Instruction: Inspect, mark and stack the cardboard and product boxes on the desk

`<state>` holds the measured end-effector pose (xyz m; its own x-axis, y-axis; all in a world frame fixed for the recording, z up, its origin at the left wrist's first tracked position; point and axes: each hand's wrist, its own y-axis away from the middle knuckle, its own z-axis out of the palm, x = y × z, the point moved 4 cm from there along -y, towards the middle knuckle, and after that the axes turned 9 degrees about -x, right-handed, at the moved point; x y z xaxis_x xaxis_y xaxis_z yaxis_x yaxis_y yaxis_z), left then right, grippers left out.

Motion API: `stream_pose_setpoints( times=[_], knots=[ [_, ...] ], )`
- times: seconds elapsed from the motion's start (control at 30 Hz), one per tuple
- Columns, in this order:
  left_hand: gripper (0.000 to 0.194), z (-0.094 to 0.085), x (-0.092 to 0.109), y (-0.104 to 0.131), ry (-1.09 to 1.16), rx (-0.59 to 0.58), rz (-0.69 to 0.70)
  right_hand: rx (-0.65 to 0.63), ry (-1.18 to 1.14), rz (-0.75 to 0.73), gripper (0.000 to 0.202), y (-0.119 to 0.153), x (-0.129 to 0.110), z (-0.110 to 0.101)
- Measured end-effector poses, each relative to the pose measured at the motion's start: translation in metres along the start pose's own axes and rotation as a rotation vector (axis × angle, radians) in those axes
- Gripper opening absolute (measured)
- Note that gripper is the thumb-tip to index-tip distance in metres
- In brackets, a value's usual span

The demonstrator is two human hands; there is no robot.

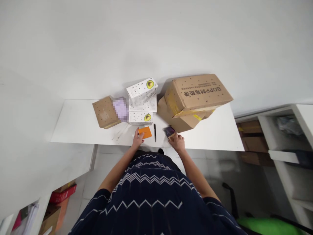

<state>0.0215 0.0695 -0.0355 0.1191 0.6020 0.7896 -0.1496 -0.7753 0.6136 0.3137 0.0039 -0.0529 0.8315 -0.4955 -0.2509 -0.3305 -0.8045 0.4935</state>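
Note:
My left hand (138,139) is closed on a flat orange rectangular piece (147,132), like a card or thin booklet, at the table's near edge. My thumb lies on top of it. A slim black pen (155,133) lies on the table just right of the orange piece. Farther right, my right hand (177,142) grips a small dark purple item (170,132) with a tan part near my fingers. Its far end is blurred out, so its kind cannot be made out.
White avocado-printed boxes (141,118) are stacked behind the pen on the white table (215,137). Large cardboard cartons (201,93) stand to the right. A smaller brown box (105,112) and a blurred lilac thing (121,109) are at left. Shelves (266,130) flank the right side.

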Motion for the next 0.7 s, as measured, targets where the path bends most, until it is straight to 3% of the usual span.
stream_pose_setpoints(
  times=[0.07, 0.13, 0.27, 0.37, 0.47, 0.57, 0.7],
  knots=[
    [0.078, 0.000, 0.001, 0.001, 0.000, -0.007, 0.007, -0.029, -0.125, 0.022, 0.079, 0.000, -0.002, -0.004],
    [0.079, 0.000, 0.001, 0.001, 0.005, -0.008, 0.011, -0.124, -0.421, 0.042, 0.080, 0.001, -0.002, -0.006],
    [0.078, -0.001, -0.002, -0.001, 0.016, 0.011, 0.004, -0.449, -1.274, 0.044, 0.070, 0.017, -0.013, -0.003],
    [0.077, -0.001, -0.003, -0.002, 0.004, 0.022, -0.004, -0.704, -1.686, -0.042, 0.054, 0.041, -0.032, -0.006],
    [0.078, -0.001, -0.003, -0.003, 0.020, 0.012, 0.014, -0.916, -1.888, -0.180, 0.056, 0.063, -0.059, -0.016],
    [0.081, 0.001, -0.003, -0.005, 0.057, 0.005, 0.034, -1.087, -1.947, -0.247, 0.065, 0.078, -0.089, -0.030],
    [0.086, 0.002, -0.006, -0.006, 0.114, -0.014, 0.040, -1.203, -1.934, -0.237, 0.066, 0.086, -0.123, -0.046]
  ],
)
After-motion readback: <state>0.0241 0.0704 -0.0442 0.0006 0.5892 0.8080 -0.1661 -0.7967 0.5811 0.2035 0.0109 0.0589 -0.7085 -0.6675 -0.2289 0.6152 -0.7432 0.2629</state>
